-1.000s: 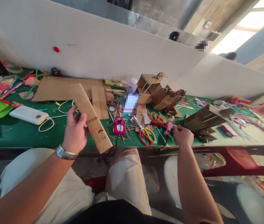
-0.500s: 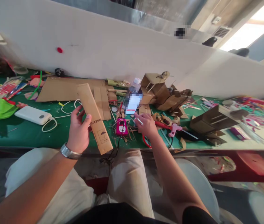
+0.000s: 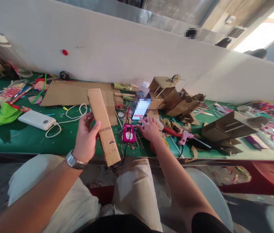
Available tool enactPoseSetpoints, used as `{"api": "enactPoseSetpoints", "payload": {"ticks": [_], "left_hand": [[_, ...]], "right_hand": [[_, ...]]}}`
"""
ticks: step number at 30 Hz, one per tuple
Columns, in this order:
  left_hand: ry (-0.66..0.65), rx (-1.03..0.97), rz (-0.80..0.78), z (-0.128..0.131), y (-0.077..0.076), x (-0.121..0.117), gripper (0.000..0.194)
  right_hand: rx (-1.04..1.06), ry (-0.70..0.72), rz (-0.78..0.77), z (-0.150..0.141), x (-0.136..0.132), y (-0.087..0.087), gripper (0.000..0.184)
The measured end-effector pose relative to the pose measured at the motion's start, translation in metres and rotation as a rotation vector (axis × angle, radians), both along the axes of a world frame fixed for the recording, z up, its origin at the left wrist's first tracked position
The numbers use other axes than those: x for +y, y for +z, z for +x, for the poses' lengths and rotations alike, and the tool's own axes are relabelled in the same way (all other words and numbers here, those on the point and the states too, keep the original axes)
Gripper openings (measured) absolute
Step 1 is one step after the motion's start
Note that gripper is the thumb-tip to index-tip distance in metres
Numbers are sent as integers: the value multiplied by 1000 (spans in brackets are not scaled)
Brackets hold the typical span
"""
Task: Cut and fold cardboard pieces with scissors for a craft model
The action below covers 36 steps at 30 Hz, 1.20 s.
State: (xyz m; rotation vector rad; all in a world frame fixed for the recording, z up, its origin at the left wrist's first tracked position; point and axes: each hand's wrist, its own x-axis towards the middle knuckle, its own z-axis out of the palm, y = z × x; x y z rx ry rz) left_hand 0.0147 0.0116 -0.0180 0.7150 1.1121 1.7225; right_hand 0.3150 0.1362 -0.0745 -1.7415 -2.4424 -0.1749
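Note:
My left hand (image 3: 86,139) grips a long, narrow cardboard piece (image 3: 104,126) by its left edge, thumb on the printed face and fingers behind. The piece is tilted above the bench's front edge. My right hand (image 3: 150,129) reaches to a smartphone (image 3: 140,111), which leans against a clear bottle (image 3: 144,89). Its index fingertip is at the bottom of the lit screen, and the other fingers are partly curled. A slim pale pen-like tool (image 3: 160,124) sticks out beside these fingers; how they hold it is mostly hidden. Between my hands sits a pink power socket (image 3: 128,133).
A pink glue gun (image 3: 185,137) lies right of my right hand. Cardboard models (image 3: 173,97) stand behind it, another (image 3: 224,127) further right. A white power bank (image 3: 37,120) with a cable is at left. Flat cardboard (image 3: 74,94) and scraps cover the green bench (image 3: 3,140).
My right index finger has come to the phone screen, and the silvery pen-like tool no longer shows at the fingertips. My left hand still holds the cardboard piece. The view has shifted slightly left.

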Motion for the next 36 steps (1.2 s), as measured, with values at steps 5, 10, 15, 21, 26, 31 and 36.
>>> {"api": "enactPoseSetpoints", "payload": {"ticks": [5, 10, 15, 21, 26, 31, 36], "left_hand": [[-2, 56, 8, -2, -2, -1, 53], [-8, 76, -14, -2, -3, 0, 56], [-19, 67, -49, 0, 0, -1, 61], [-192, 135, -76, 0, 4, -6, 60], [-378, 209, -138, 6, 3, -14, 67], [-383, 223, -125, 8, 1, -16, 68], [-364, 243, -141, 7, 2, -16, 72]], "right_hand": [[4, -8, -10, 1, 1, 0, 66], [15, -2, -14, 3, 1, -1, 65], [39, -2, -8, 2, 1, -3, 63], [74, -23, -3, 0, 0, -5, 61], [94, -36, -2, 1, 1, -6, 60], [113, -34, 4, 2, 2, -9, 60], [124, -35, 5, 2, 1, -10, 59]]}}
